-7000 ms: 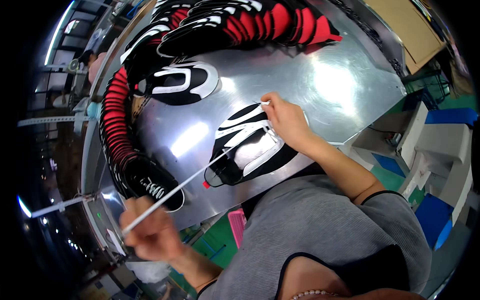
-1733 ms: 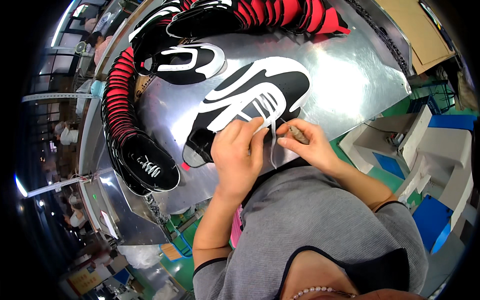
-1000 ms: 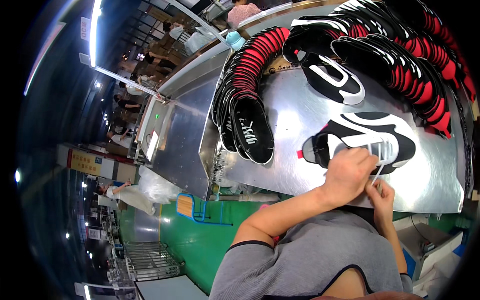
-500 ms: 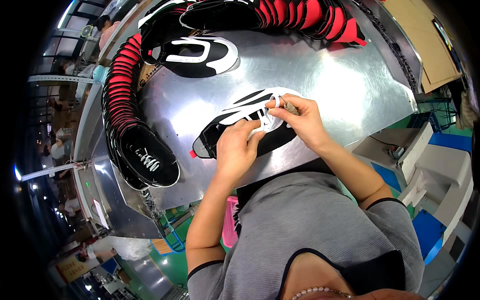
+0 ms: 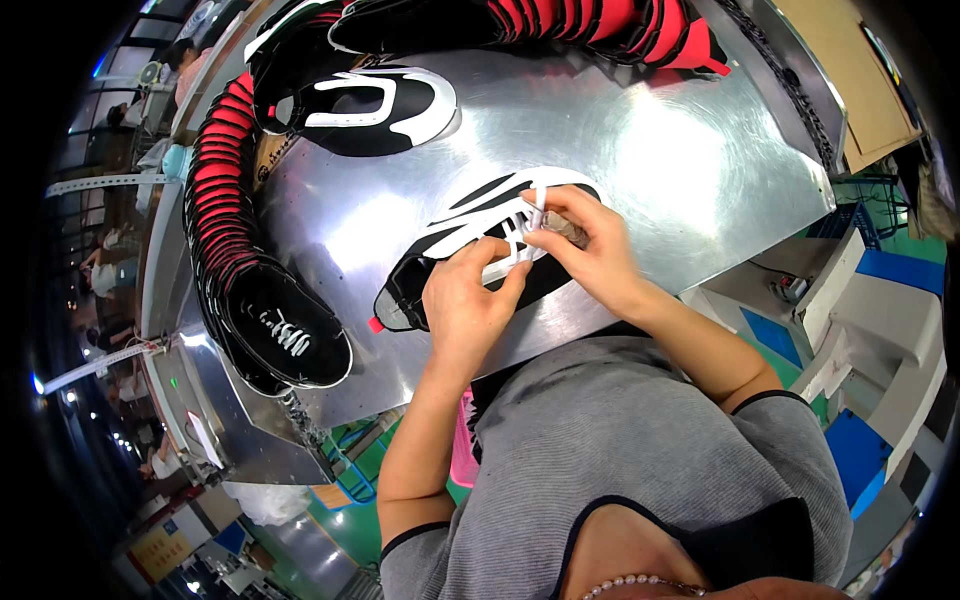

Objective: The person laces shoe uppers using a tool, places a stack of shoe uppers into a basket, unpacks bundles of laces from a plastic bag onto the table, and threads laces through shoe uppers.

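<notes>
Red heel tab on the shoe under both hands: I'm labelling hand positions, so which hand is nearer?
Left. The left hand is right of the red heel tab, partly over the shoe; the right hand is farther off, toward the toe.

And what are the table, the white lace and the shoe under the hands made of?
The table looks like bare metal, maybe steel: grey with bright glare. The white lace looks like soft fabric: it's thin and bent, though no weave shows. The shoe seems matte cloth where black; its smooth white bands could be leather or plastic.
</notes>
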`<state>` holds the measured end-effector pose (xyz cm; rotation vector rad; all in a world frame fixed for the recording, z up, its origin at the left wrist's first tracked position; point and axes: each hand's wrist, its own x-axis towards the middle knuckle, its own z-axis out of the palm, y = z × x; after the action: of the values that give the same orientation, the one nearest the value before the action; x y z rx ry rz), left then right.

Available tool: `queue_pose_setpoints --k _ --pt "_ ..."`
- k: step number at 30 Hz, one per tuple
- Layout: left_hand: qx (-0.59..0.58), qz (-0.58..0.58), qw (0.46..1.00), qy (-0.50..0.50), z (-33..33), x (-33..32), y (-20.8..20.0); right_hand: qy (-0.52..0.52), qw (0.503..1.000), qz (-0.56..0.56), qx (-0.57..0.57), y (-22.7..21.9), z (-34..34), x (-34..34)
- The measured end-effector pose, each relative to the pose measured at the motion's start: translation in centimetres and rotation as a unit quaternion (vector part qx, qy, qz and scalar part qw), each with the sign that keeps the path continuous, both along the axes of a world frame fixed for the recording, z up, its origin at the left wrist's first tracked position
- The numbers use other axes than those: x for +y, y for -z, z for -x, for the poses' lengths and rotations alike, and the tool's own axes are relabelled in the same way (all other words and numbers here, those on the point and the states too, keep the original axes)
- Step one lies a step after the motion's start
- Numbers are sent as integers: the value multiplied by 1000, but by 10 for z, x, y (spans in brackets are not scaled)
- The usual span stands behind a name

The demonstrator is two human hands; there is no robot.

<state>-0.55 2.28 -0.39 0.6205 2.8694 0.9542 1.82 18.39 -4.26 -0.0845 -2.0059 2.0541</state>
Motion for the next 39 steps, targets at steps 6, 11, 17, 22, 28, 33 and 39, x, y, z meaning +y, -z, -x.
queue_pose_setpoints --k 6,11,17,22,28,33,39 --pt "-3 -7 1000 -2 1 -1 1 -90 985 -70 -127 -12 -40 21" --pt "-2 3 1000 -11 0 1 -1 -115 980 -88 -140 -10 -44 20" --pt "-5 -30 999 25 -2 0 5 -146 967 -134 -158 -16 -36 25" --pt "-36 -67 996 42 -10 1 5 -124 968 -95 -194 -10 -25 5" --pt "44 -51 996 63 -17 -6 1 -162 951 -230 -128 -14 -35 26" --pt "168 12 981 95 -28 -14 -1 -43 972 -228 -31 -49 -29 78" --pt "217 52 968 111 -40 -13 -2 -259 865 -427 57 -58 -12 12"
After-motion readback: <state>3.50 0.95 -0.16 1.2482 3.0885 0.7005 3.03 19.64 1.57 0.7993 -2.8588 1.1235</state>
